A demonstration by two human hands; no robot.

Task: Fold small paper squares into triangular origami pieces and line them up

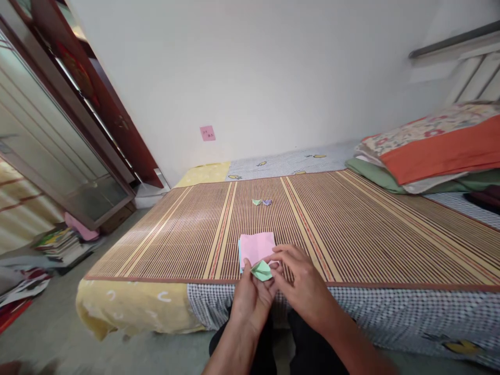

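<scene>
Wall (273,78), white, filled the back. Bed next, its checked sheet (390,312) and yellow sheet (136,307) showing along the front edge. Striped bamboo mat (351,229) covered most of the top. Red-brown door (121,117) with a metal handle stood at far left. Floral pillow (437,140) with an orange band lay at the right end, on top of green cloth (373,176). Book stack (58,242) sat low on the left, near the floor.

Right hand (297,268): fingers bent, narrow gap, tips at the right end of the green folded paper (261,270); can't tell if they pinched it or only touched. Left hand (253,297): palm up, holding that paper between thumb and fingers, just in front of the mat-top stack of paper squares (258,246), pink sheet uppermost, blue edge peeking out at left. Pink note (208,133) with dark writing was on the wall. Smallest: pale green folded piece (257,202) and purple folded piece (267,202), side by side on the mat beyond the stack.
</scene>
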